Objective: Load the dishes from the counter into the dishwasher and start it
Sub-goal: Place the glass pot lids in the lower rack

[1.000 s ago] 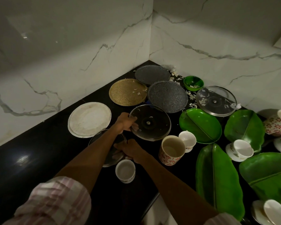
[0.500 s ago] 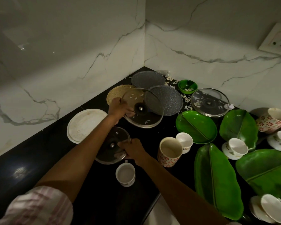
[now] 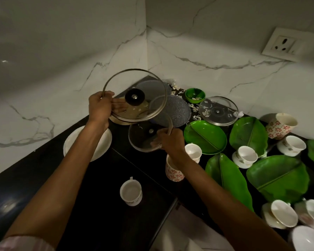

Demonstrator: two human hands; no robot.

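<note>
My left hand (image 3: 100, 107) grips the rim of a large glass lid (image 3: 145, 84) with a black knob and holds it tilted up above the black counter (image 3: 34, 178). My right hand (image 3: 169, 140) grips the rim of a smaller glass lid (image 3: 143, 138), raised just below the large one. A third glass lid (image 3: 218, 110) lies on the counter to the right. Behind the raised lids lie a gold plate and two grey speckled plates (image 3: 178, 111), partly hidden. A white plate (image 3: 71, 144) lies under my left forearm.
Several green leaf-shaped plates (image 3: 228, 178) and white cups (image 3: 246, 156) crowd the counter's right side. A floral mug (image 3: 173, 172) stands under my right wrist, another floral mug (image 3: 281, 125) at the wall. A white cup (image 3: 130, 192) stands near the front edge. A small green bowl (image 3: 195, 95) sits in the corner.
Both lids have come up off the counter. The left hand has lifted the large lid higher and tilted it; the right hand has raised the small lid and moved it right.
</note>
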